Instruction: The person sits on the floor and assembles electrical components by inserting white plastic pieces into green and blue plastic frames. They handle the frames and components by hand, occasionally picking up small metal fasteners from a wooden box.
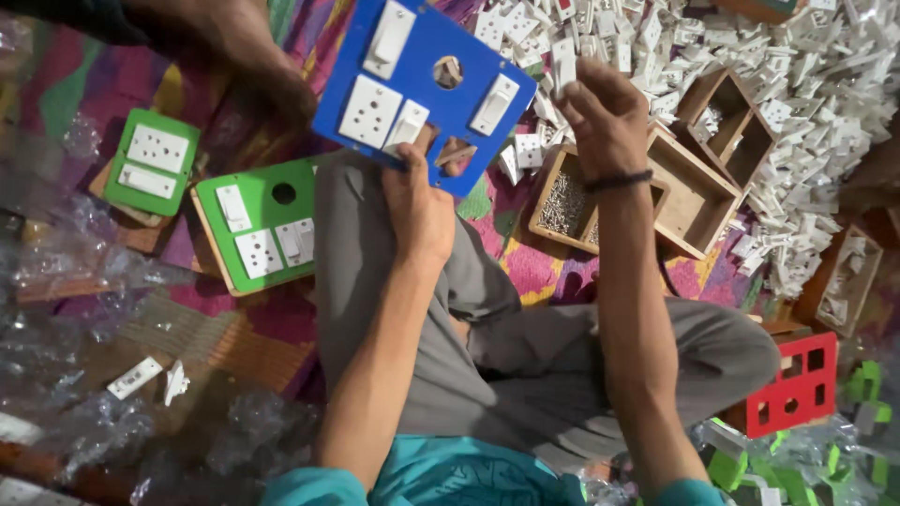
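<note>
- Left hand [419, 208] pinches blue plate [424, 86] at its near edge, held up mid-scene; likely light, stiff plastic, so an edge grip should hold.
- Right hand [605, 112], fingertips pressed on a white switch [563, 64], probably light and slick.
- Right: wooden tray [564, 204] holds screws; box [696, 199] empty.
- Far right: loose parts pile [806, 66].

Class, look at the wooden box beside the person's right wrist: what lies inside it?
The wooden box holds a heap of small metal screws in its left compartment. The right hand and wrist cover the rest, so what else is in there cannot be seen.
</note>
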